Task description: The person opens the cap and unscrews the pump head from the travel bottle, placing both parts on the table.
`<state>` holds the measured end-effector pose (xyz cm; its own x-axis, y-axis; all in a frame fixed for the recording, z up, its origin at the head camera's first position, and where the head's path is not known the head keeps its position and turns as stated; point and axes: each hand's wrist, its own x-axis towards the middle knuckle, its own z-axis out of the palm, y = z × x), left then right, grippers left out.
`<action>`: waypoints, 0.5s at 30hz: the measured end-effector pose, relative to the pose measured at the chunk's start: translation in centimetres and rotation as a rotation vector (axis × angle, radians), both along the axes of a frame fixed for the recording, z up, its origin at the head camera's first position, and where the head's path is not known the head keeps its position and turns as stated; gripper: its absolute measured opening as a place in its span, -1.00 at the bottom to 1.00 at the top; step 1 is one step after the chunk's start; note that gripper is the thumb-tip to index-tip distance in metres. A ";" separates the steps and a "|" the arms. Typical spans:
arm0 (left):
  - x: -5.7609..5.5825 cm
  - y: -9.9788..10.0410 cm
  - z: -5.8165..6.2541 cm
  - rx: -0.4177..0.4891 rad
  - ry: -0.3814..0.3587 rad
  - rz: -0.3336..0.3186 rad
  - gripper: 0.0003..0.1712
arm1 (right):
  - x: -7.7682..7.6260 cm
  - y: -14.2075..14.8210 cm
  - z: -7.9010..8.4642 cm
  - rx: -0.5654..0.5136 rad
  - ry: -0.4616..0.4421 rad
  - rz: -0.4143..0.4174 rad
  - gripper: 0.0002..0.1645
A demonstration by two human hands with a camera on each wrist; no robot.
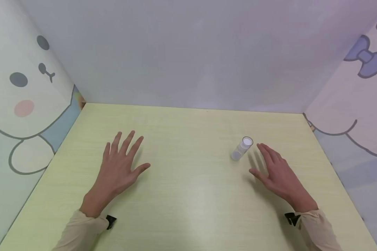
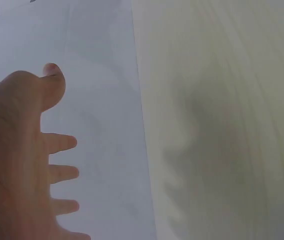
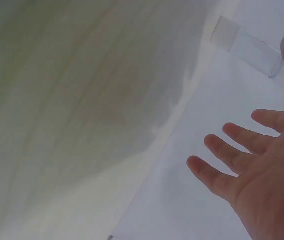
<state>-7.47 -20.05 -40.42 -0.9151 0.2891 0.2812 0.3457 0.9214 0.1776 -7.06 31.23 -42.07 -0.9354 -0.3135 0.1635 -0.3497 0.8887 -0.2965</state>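
Observation:
A small clear bottle with a white cap stands upright on the pale wooden table, right of the middle. Close to its right side is my right hand, fingers extended and thumb apart, not touching it. The right wrist view shows the same bottle beyond the thumb, with that hand's palm bare. Over the left part of the table hovers my left hand, its fingers spread and nothing in them. In the left wrist view the left hand casts a shadow on the tabletop.
The light wooden tabletop ends at a plain pale wall behind. Side panels with cartoon animal prints stand at the left and right. Both wrists carry a small black device by the beige sleeves.

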 end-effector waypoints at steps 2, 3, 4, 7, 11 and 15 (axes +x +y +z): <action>0.0 0.1 -0.1 0.016 0.004 -0.002 -0.03 | 0.0 -0.1 0.1 -0.032 -0.031 -0.007 0.13; -0.1 0.2 -0.1 0.023 0.009 -0.005 -0.04 | 0.0 -0.1 0.2 -0.048 -0.042 -0.009 0.12; -0.1 0.2 -0.1 0.029 0.016 -0.007 -0.04 | 0.0 -0.2 0.2 -0.062 -0.052 -0.012 0.12; -0.1 0.3 -0.1 0.036 0.038 -0.014 -0.06 | 0.0 -0.3 0.3 -0.090 -0.057 -0.017 0.11; -0.1 0.5 0.0 0.042 0.059 -0.022 -0.09 | -0.1 -0.5 0.2 -0.101 -0.032 -0.015 0.09; 0.0 0.6 0.2 0.049 0.079 -0.031 -0.14 | -0.2 -0.7 0.3 -0.106 -0.005 -0.011 0.06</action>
